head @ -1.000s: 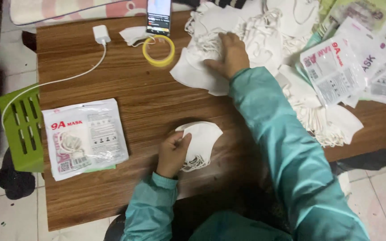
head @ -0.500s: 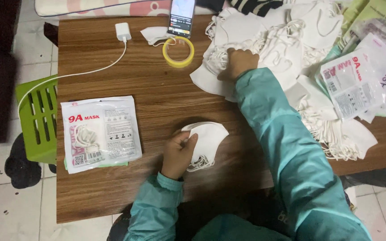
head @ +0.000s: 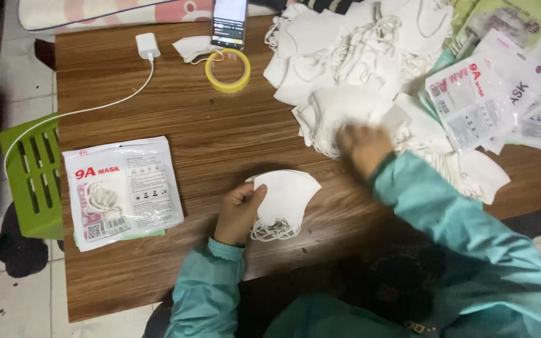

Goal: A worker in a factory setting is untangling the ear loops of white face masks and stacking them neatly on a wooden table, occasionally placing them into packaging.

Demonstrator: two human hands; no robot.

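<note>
The left hand (head: 238,211) gripped a small stack of folded white fabric face masks (head: 285,199) near the middle of the brown wooden counter (head: 220,138), their ear loops dangling at 6 o'clock. The right hand (head: 363,146), blurred so I could not tell its grip, touched the heap of loose white masks (head: 345,69) at 1 o'clock. A sealed clear mask packet (head: 120,191) lay at 9 o'clock of the left hand, a yellow tape roll (head: 227,70) at 12 o'clock.

Left hand (head: 238,213) grips a folded white mask (head: 287,195); blurred right hand (head: 364,145) seemingly touches the mask pile (head: 345,69).
</note>
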